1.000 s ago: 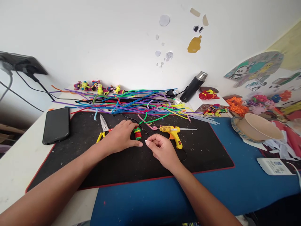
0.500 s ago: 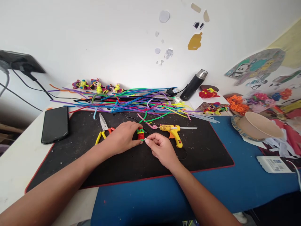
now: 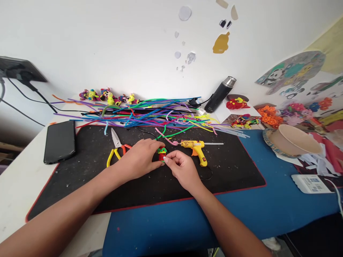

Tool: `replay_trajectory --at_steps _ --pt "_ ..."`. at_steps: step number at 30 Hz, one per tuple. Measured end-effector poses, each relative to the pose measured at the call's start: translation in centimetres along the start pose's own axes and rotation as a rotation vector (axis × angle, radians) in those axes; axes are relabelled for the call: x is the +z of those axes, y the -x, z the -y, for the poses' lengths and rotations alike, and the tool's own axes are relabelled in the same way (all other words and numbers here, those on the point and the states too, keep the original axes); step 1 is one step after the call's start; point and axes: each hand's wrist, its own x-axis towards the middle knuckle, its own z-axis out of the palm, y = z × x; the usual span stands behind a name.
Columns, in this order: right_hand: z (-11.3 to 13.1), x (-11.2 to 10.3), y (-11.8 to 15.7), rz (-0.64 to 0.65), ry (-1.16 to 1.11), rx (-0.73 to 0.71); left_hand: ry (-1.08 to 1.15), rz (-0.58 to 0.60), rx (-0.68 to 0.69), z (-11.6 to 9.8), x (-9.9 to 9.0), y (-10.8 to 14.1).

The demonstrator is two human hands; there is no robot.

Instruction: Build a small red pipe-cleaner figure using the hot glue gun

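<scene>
Scissors (image 3: pixel 116 139) lay left of the fingers as a left hand (image 3: pixel 142 157) gripped a red-and-green pipe-cleaner craft (image 3: pixel 162 151) between thumb and forefinger; the right hand (image 3: pixel 182 167) pinched a small white piece (image 3: pixel 164 158) before it, left of a glue gun (image 3: pixel 197 146).

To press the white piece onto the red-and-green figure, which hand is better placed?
Probably the right hand: its fingers pinch the white piece close to the red-and-green figure, which the left hand holds.
</scene>
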Motion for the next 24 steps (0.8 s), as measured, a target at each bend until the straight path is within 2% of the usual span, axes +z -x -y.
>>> replay_trajectory --at_steps 14,24 --pt "0.1 0.15 0.1 -0.023 0.013 -0.007 -0.115 -0.04 0.06 -0.4 0.23 0.31" --pt "0.15 0.09 0.17 -0.033 0.021 -0.007 -0.119 -0.048 0.076 -0.59 0.24 0.37"
